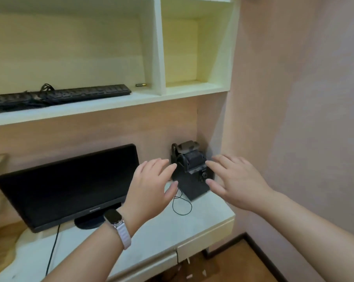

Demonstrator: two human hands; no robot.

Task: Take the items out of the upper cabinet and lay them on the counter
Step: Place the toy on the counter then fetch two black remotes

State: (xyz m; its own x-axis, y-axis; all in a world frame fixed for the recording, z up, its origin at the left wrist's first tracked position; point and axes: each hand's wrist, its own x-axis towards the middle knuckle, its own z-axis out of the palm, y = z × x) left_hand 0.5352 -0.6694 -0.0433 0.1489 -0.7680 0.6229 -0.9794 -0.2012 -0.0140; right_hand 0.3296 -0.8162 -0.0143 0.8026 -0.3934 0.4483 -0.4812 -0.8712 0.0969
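Black boxy device (192,176) with a handle-like top stood on the white counter (208,218), tucked into the back corner beside the wall. Its thin black wire (182,208) looped on the surface in front.

Left hand (151,184) and right hand (236,183) flanked the device, fingers spread and straight, gripping nothing. Fingertip contact with its sides could not be confirmed.

Judgement: this item appeared placed, so the step in hand was letting it go.

A long black keyboard (74,95) with a tangled cable and a small metallic cylindrical battery (140,85) lay on the cream upper cabinet shelf (111,104). A flat black monitor (66,186) took up the counter's left part.

Next move likely calls for raising both hands to the keyboard, gathering its cable, and finding free counter space in front of the monitor.
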